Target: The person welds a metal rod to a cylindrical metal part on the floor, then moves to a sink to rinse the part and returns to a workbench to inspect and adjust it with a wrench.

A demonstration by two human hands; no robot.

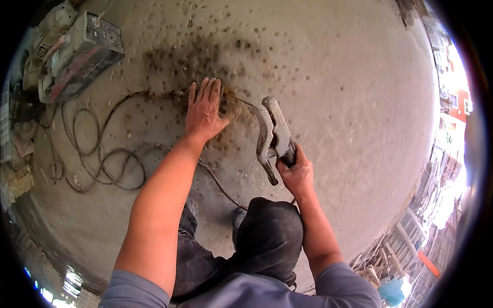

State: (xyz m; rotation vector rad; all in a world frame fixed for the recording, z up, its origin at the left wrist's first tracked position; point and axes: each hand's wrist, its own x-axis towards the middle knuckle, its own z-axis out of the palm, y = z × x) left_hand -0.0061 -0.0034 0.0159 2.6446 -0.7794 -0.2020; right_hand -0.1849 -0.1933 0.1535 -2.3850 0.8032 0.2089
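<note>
My right hand [297,172] is wrapped round the handle of a welding electrode holder [280,126], a dusty grey clamp with two long jaws and a lever. A thin welding rod [240,99] sticks out of its jaws toward the left. My left hand [205,110] is stretched out flat with its fingers extended, back of the hand upward, over a scorched, rusty patch [233,115]. The rod's far end comes close to the left fingers. A dark, rough piece [177,94] lies just left of that hand; its kind is unclear, and the hand partly covers the spot.
A boxy welding machine [84,56] stands at the far left beside other dusty equipment. Dark cables [102,154] lie looped on the concrete floor [359,128], and one [221,185] runs toward my knees. Scrap wood and clutter [405,241] line the right edge.
</note>
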